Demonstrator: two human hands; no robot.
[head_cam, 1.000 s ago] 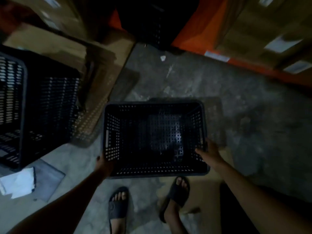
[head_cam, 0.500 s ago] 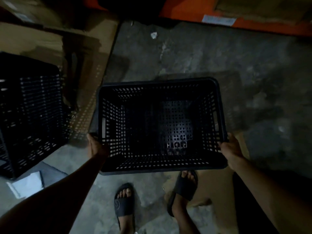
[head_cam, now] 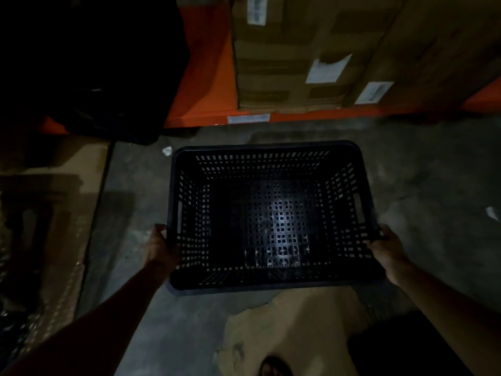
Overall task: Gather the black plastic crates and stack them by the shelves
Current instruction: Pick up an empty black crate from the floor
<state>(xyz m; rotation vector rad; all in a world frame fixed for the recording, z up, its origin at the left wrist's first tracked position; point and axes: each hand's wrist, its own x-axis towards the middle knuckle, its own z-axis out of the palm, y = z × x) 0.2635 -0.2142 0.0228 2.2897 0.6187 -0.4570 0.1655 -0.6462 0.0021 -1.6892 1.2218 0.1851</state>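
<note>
An empty black plastic crate (head_cam: 271, 218) with perforated walls and floor hangs level above the concrete floor, in the middle of the head view. My left hand (head_cam: 160, 246) grips its left rim near the handle slot. On the opposite side, my right hand (head_cam: 386, 246) holds the right rim. The orange shelf beam (head_cam: 244, 118) runs just beyond the crate's far edge.
Cardboard boxes (head_cam: 311, 55) with white labels fill the shelf. A dark black mass (head_cam: 89, 63) sits at the upper left by the shelf upright. Flattened cardboard (head_cam: 46, 213) lies on the floor at the left. One sandalled foot (head_cam: 273, 367) shows at the bottom edge.
The crate has risen off the floor in both hands. The view has tilted up toward the shelf, and the other black crate at the left has left the frame.
</note>
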